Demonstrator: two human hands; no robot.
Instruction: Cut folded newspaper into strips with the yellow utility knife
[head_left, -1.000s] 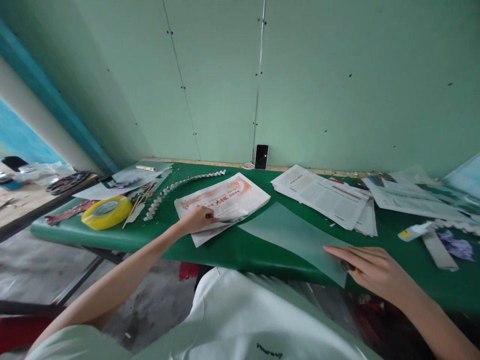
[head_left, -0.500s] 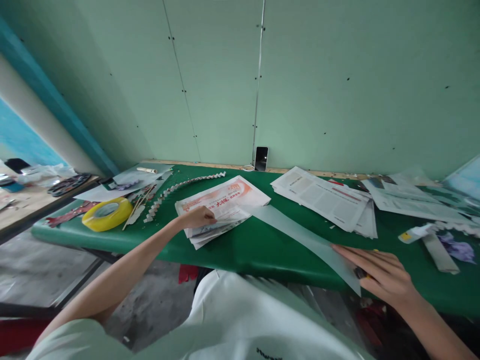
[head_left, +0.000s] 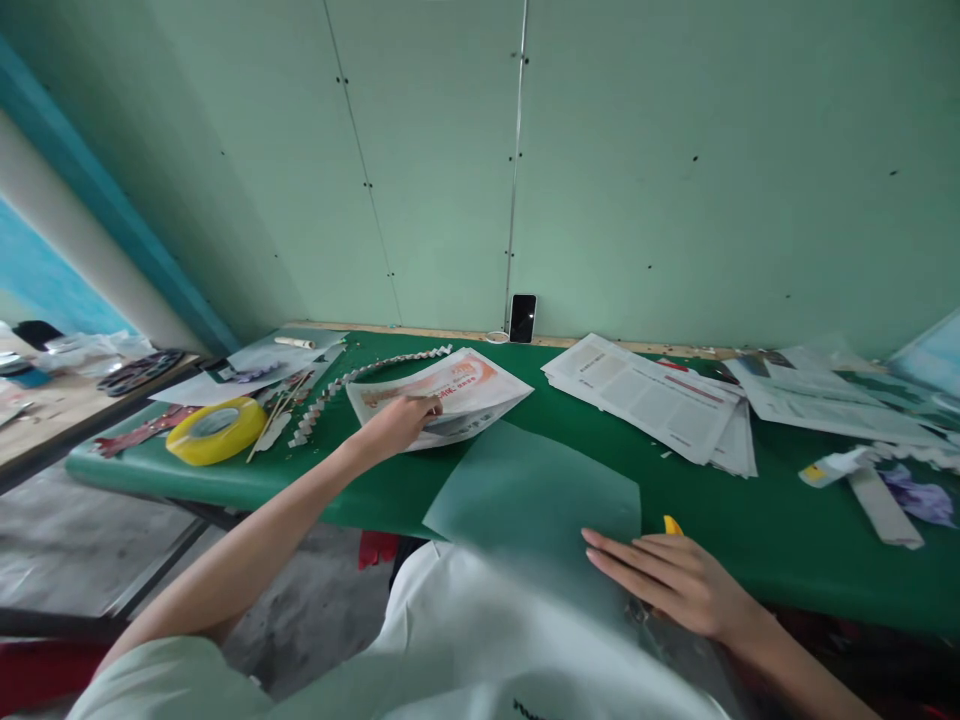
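The left hand (head_left: 397, 420) lifts the red-printed newspaper (head_left: 442, 398) by its near edge, fingers pinching it, while the right hand (head_left: 675, 580) lies flat, fingers spread, on the translucent sheet (head_left: 525, 500) — next, I judge, the sheet must slide under those left fingers.

one roll of yellow tape (head_left: 215, 430), one phone (head_left: 523, 317) against the wall, one translucent sheet (head_left: 536, 497), one zigzag paper chain (head_left: 360, 379), two hands, left hand (head_left: 400, 422) and right hand (head_left: 675, 583), and one glue stick (head_left: 832, 464).

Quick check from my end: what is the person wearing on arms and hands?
Both hands are bare: left hand, right hand. No gloves, rings or watch show. Forearms are uncovered. A pale green short sleeve shows at the left upper arm, over a white shirt with small dark lettering.
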